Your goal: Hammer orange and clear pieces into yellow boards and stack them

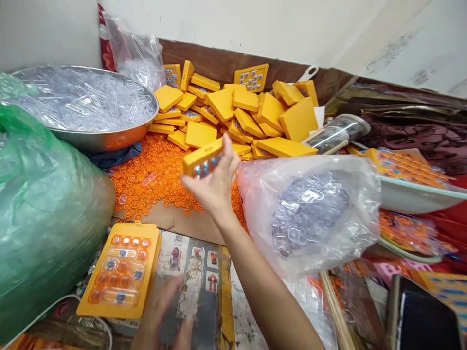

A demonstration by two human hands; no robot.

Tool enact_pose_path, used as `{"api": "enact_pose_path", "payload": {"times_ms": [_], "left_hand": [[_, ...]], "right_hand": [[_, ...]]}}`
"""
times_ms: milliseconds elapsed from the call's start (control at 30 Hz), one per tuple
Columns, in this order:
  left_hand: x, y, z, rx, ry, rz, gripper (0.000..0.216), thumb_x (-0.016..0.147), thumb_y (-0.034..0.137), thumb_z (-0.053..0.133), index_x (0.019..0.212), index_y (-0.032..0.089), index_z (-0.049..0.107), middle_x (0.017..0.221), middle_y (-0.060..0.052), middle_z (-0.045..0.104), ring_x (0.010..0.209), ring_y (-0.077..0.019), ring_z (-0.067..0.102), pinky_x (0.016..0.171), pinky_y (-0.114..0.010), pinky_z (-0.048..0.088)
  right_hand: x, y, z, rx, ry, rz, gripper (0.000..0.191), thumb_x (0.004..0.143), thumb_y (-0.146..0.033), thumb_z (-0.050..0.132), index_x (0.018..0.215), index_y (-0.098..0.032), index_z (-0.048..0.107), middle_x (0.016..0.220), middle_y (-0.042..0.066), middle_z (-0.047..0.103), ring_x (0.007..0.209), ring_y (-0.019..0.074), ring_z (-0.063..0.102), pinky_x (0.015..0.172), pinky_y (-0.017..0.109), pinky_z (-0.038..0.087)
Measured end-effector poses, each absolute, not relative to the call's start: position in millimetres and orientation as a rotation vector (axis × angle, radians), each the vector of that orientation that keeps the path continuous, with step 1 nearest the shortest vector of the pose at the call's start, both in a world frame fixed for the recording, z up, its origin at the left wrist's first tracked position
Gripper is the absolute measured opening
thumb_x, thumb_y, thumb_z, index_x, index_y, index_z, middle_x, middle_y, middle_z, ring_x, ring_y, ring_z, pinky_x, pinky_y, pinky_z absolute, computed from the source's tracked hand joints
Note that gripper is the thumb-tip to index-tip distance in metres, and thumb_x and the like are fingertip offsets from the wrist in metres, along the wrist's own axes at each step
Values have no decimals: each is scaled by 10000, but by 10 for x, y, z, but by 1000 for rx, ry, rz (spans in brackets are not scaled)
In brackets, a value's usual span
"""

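My right hand (215, 187) is raised over the middle, fingers wrapped round a yellow toy tile (203, 160) with small blue and orange keys showing on its edge. Behind it lies a heap of yellow tiles (248, 114) against the wall. My left hand (166, 311) is low at the bottom, smeared by motion, hovering over a printed card (199, 272). Beside it rests a yellow keypad tray (118, 270) filled with orange and clear keys. Loose orange rings (153, 180) cover the surface between the tray and the heap.
A metal basin (82, 104) of clear plastic parts stands at the back left. A big green plastic bag (40, 209) fills the left. A clear bag of transparent parts (310, 214) sits right of my arm. A dark phone (423, 316) lies bottom right.
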State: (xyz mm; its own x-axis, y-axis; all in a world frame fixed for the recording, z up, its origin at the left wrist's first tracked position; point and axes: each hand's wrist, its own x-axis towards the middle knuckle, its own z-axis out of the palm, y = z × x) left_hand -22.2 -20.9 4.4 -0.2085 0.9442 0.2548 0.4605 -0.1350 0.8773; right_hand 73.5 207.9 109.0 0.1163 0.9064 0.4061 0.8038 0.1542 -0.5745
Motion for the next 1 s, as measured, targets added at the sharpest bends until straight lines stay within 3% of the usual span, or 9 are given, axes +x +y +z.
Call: {"api": "enact_pose_path", "payload": {"times_ms": [67,133,200,333,500,600,733,900,1000], "left_hand": [[-76,-122,25,1401,1589,1292,586,941,337,502,1482,295,281,1475,-103,452,1284,-246,526,1028,-390,500],[19,-63,4,1199,1509,1250,609,957,360,471,1501,277,209,1548,-108,342,1379,-248,415,1086,-404,441],[65,-55,-46,1128,1464,1187,627,952,400,470,1504,257,209,1568,-109,305,1430,-261,324,1129,-432,380],[97,-161,-261,1344,1505,1015,572,970,383,403,1501,232,253,1533,-127,369,1453,-267,268,1173,-515,269],[168,-279,-414,1578,1595,861,543,978,337,368,1492,192,272,1542,-158,340,1448,-287,268,1158,-575,244],[154,-124,-232,1670,1640,866,530,960,341,425,1462,202,328,1523,-156,367,1430,-305,293,1129,-589,284],[176,478,113,1783,1700,1115,364,928,302,502,1272,192,550,1291,-126,601,1251,-274,511,1080,-493,396],[512,1381,142,1939,1627,1014,282,875,74,472,1054,117,686,1093,-138,690,1060,-250,618,986,-411,472],[664,1661,36,1921,1639,982,283,851,33,474,959,134,715,981,-117,704,1009,-243,630,957,-403,480]], "right_hand": [[852,1555,968,-1667,-1751,570,1132,581,-465,779,1495,-290,135,1400,134,321,1256,324,452,1015,527,412],[1007,1074,788,-1768,-1766,790,1083,560,-535,787,1461,-275,244,1412,126,344,1292,334,439,1043,518,406],[1160,703,601,-1861,-1820,877,985,664,-605,706,1463,-216,280,1462,154,332,1341,330,414,1062,486,408],[1366,333,300,-2047,-1930,592,745,887,-596,460,1445,-109,380,1504,229,340,1344,354,436,1041,493,435],[1507,127,83,-1988,-2056,244,643,898,-527,516,1355,-74,516,1398,262,499,1191,372,581,899,491,538],[1726,-31,101,-1799,-2022,91,511,917,-438,538,1306,-106,552,1300,216,590,1121,314,619,860,434,556],[2318,-134,227,-1609,-1745,-304,217,912,-251,575,1104,-187,654,1047,109,677,960,222,649,871,364,520],[2984,-36,218,-2237,-1574,-316,398,925,-269,399,1208,-100,622,1228,193,595,1091,322,604,894,442,496],[3112,33,128,-2431,-1613,-195,475,918,-276,336,1281,-86,577,1215,194,617,999,333,634,824,455,510]]}}
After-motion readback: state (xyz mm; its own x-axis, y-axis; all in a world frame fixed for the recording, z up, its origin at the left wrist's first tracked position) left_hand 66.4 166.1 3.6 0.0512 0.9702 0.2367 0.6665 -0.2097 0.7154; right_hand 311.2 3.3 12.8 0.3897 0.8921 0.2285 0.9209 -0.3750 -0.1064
